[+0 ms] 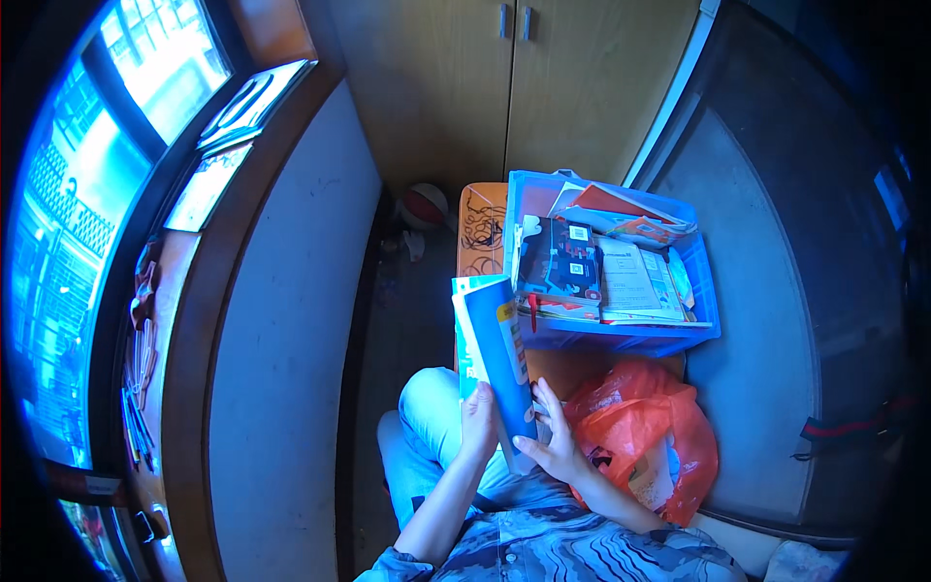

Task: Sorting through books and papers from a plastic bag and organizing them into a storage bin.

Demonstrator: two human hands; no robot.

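Observation:
A blue-covered book (pixel 497 349) stands tilted above my lap, with a paler teal and white booklet or cover (pixel 467 339) showing along its left side. Whether these are one book or two, I cannot tell. My left hand (pixel 477 422) grips the lower left edge, thumb on the near side. At the lower right edge, my right hand (pixel 553 438) is closed on the blue book, its thumb against the cover and its fingers partly behind. Just beyond the books is a clear blue plastic bin (pixel 621 338) holding books and papers, among them a dark book (pixel 558 257).
The bin rests on an orange-brown table (pixel 477 260) with dark cords (pixel 482 221) on it. A red plastic bag (pixel 645 412) sits by my right forearm. Left, a windowsill (pixel 184 262) carries papers and pens. A ball (pixel 423 206) lies near the wooden cabinet (pixel 436 87).

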